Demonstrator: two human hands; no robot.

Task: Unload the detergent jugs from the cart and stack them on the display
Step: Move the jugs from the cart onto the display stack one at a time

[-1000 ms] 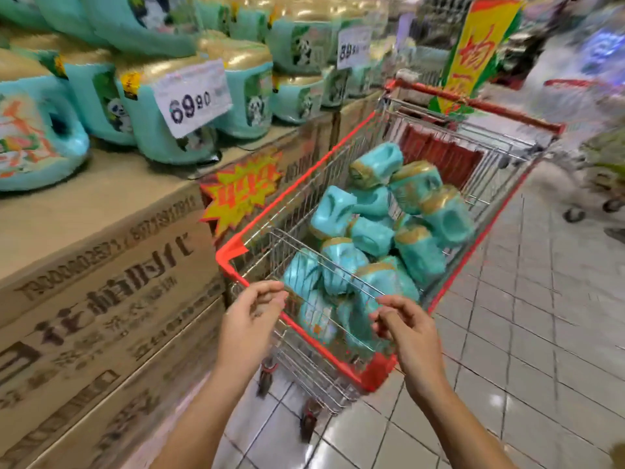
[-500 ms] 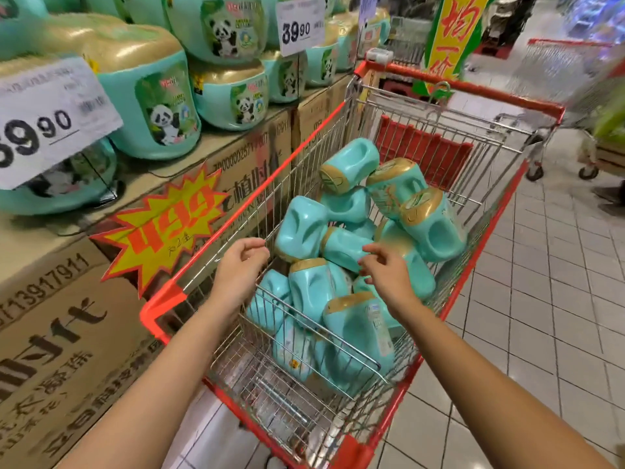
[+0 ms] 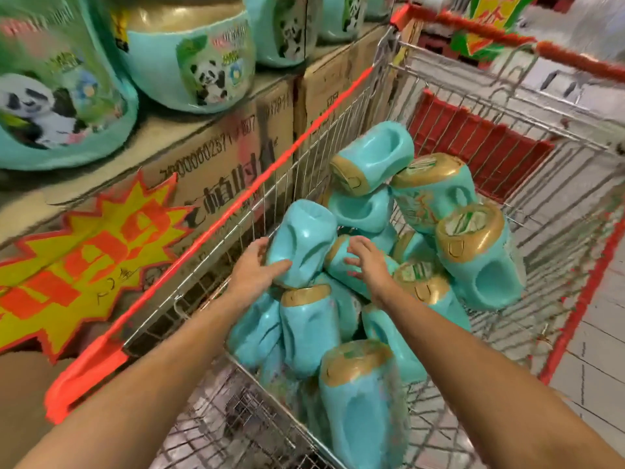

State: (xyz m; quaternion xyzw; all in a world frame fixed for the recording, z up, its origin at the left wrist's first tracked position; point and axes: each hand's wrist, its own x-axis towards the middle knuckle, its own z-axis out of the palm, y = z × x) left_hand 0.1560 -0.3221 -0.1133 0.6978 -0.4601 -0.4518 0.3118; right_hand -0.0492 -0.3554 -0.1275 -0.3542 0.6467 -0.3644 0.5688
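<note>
The left hand (image 3: 257, 269) cupped the side of a jug (image 3: 301, 245) while the right hand (image 3: 367, 262), fingers spread, reached just beside it, apparently to lift it with both from the cart (image 3: 209, 228).

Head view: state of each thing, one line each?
Left hand: open, palm on a teal plastic jug, not closed round it.
Right hand: open, fingers spread over the pile.
Teal gold-capped detergent jugs: heaped on their sides in the cart.
Red-rimmed wire cart: still loaded.
Panda-label display jugs: upright on cardboard boxes.
</note>
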